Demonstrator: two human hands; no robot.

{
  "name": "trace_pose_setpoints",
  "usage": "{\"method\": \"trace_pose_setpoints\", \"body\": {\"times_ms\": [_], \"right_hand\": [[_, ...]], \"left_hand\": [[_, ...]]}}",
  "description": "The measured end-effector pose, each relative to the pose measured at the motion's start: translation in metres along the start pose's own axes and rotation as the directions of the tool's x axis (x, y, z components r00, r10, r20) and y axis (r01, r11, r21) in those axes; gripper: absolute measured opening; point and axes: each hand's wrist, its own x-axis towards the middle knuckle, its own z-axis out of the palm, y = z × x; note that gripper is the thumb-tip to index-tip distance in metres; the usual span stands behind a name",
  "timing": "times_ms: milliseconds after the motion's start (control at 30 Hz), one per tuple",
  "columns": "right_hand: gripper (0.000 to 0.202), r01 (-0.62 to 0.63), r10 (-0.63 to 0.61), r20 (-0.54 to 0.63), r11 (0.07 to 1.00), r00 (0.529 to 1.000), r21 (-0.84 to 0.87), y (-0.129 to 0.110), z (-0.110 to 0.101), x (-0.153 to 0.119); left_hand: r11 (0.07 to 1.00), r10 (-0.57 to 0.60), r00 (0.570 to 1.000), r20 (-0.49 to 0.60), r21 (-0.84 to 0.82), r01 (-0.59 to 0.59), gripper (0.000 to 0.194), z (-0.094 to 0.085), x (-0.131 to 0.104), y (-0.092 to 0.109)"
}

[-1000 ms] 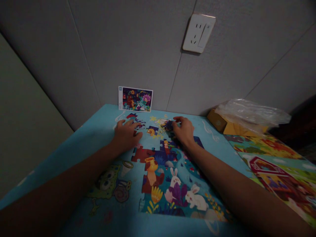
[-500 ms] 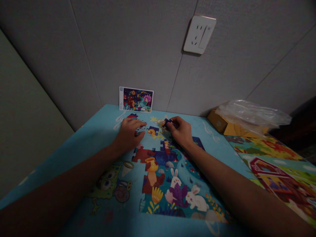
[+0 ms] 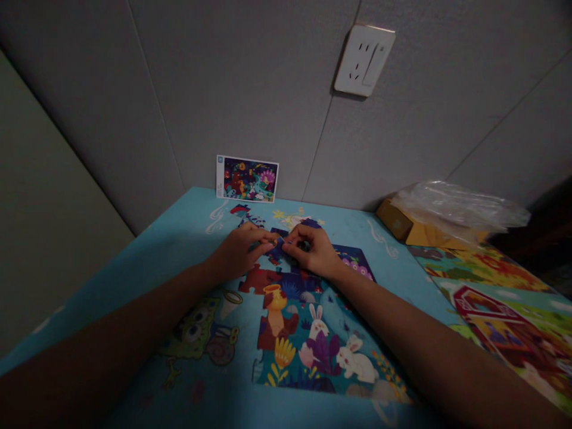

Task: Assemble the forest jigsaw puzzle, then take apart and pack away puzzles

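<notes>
My left hand (image 3: 241,251) and my right hand (image 3: 315,249) meet above the far side of a partly joined jigsaw puzzle (image 3: 308,345). Their fingertips are pinched on a small dark blue puzzle piece (image 3: 279,243) between them. Whether it is one piece or two held edge to edge, I cannot tell. Loose puzzle pieces (image 3: 240,209) lie beyond my left hand, one with red on it. Another dark piece (image 3: 313,223) shows behind my right hand. My fingers and wrists hide part of the puzzle's upper area.
A picture card (image 3: 248,180) of the scene leans on the wall. At the right stand a yellow-brown box (image 3: 395,220) with clear plastic wrap (image 3: 460,205) and another colourful picture (image 3: 504,316). A blue patterned cloth (image 3: 147,262) covers the table.
My right hand has moved left and nearer with its puzzle piece. My left hand has shifted right, its fingers closing to a pinch beside the right fingertips.
</notes>
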Motion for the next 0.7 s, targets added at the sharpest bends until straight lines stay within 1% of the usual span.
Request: {"method": "trace_pose_setpoints", "body": {"times_ms": [100, 267, 400, 533, 600, 700], "right_hand": [[0.019, -0.005, 0.005, 0.0, 1.0, 1.0, -0.004, -0.0006, -0.0004, -0.0002], [0.022, -0.014, 0.014, -0.019, 1.0, 1.0, -0.013, -0.0034, -0.0005, -0.0001], [0.022, -0.03, 0.031, 0.05, 0.999, 0.998, -0.011, -0.0051, -0.0007, -0.0006], [0.027, 0.007, 0.002, 0.148, 0.998, 0.989, -0.06, -0.006, -0.0006, -0.0016], [0.028, 0.012, -0.003, 0.161, 0.998, 0.987, -0.057, -0.0052, -0.0003, -0.0016], [0.019, 0.003, 0.002, 0.159, 1.0, 0.987, -0.031, -0.0032, 0.0007, -0.0012]], "left_hand": [[1.0, -0.003, 1.0, -0.001, -0.003, 0.003, 0.024, -0.0004, -0.0003, 0.0007], [0.997, -0.022, 1.0, 0.004, -0.07, 0.022, 0.037, -0.0006, -0.0009, 0.005], [0.995, -0.061, 0.998, -0.031, -0.083, 0.058, 0.028, -0.0016, -0.0011, 0.0081], [0.993, -0.093, 0.995, -0.048, -0.084, 0.088, 0.018, -0.0011, -0.0002, 0.0053], [0.995, -0.083, 0.996, -0.043, -0.062, 0.081, 0.017, -0.0006, 0.0004, 0.0032], [0.997, -0.074, 0.997, -0.02, -0.036, 0.073, 0.018, -0.0004, 0.0006, 0.002]]}}
